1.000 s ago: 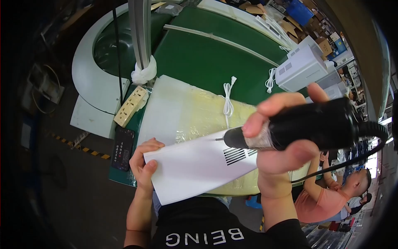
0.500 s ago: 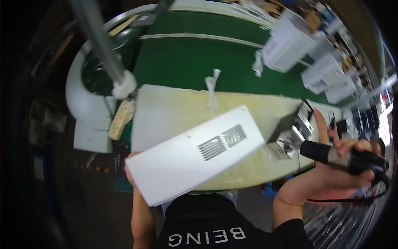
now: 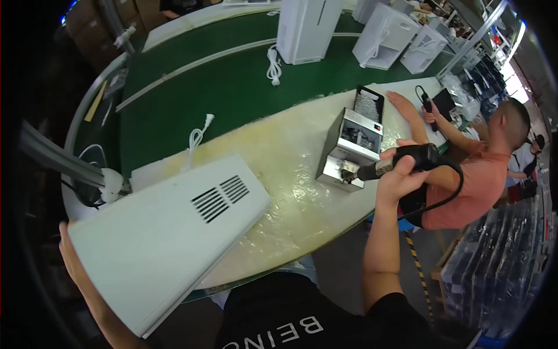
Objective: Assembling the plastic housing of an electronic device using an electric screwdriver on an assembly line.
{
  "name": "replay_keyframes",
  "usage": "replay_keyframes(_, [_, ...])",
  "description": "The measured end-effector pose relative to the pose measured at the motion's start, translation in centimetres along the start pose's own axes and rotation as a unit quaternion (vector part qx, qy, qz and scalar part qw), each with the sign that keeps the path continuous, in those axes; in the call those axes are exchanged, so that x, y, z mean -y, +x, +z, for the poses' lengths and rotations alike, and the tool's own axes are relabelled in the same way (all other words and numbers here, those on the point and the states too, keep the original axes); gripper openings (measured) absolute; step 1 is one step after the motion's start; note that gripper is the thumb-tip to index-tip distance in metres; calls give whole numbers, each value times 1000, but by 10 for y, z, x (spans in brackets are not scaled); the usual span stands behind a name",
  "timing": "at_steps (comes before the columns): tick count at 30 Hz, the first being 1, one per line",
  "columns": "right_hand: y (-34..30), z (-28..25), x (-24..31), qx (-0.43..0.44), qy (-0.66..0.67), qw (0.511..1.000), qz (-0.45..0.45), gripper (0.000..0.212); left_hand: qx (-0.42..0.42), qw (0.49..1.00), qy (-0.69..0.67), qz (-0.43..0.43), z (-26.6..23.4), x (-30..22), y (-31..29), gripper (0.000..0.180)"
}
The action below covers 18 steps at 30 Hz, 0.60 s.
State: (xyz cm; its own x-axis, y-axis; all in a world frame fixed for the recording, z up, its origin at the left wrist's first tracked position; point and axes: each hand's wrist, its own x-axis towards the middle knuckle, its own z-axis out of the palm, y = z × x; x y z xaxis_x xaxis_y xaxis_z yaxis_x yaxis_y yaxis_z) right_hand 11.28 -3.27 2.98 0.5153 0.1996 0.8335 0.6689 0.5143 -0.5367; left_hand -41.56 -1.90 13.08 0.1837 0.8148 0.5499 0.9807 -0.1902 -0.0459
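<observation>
A long white appliance housing (image 3: pixel 151 232) with two groups of dark vent slots lies slanted at the left of the bench. My left hand (image 3: pixel 68 247) holds its left end, with some fingers hidden behind the edge. My right hand (image 3: pixel 401 174) is closed round a black electric screwdriver (image 3: pixel 415 157), whose cable loops down past my forearm. The screwdriver's tip points into the front of a metal screw feeder (image 3: pixel 340 157); whether it touches a screw there I cannot tell. Behind the feeder's top is a black tray (image 3: pixel 370 103) of small shiny pieces.
A white plugged cord (image 3: pixel 197 139) lies behind the housing. On the green conveyor (image 3: pixel 232 75) stand white appliance units (image 3: pixel 308 32) and a bundled cord (image 3: pixel 274 67). To the right, a co-worker in an orange shirt (image 3: pixel 471 189) holds another screwdriver. A metal post (image 3: pixel 70 154) rises at the left.
My view has turned toward the right. The screwdriver has come to the feeder's front, its tip now at the metal. The housing sits further left in view, still held by my left hand.
</observation>
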Motion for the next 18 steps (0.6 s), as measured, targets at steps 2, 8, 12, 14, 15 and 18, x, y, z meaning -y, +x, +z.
replay_keyframes(2, [-2,14,7,21,28,998,53,51,79,886,-412,-196,-31,-38,44,36])
replay_keyframes(8, [19,15,20,73,44,989,120,45,239,892,-352,153,-14,-148,124,58])
replay_keyframes(12, [87,44,81,22,208,977,37,57,235,909,-287,193,-3,-174,134,60])
replay_keyframes(14, [126,43,136,76,359,923,119,51,247,902,-288,208,2,-187,142,60])
replay_keyframes(15, [140,48,158,78,347,924,142,48,271,897,-279,211,5,-190,144,60])
replay_keyframes(18, [171,113,211,-76,208,975,7,56,283,891,-283,215,10,-190,152,59])
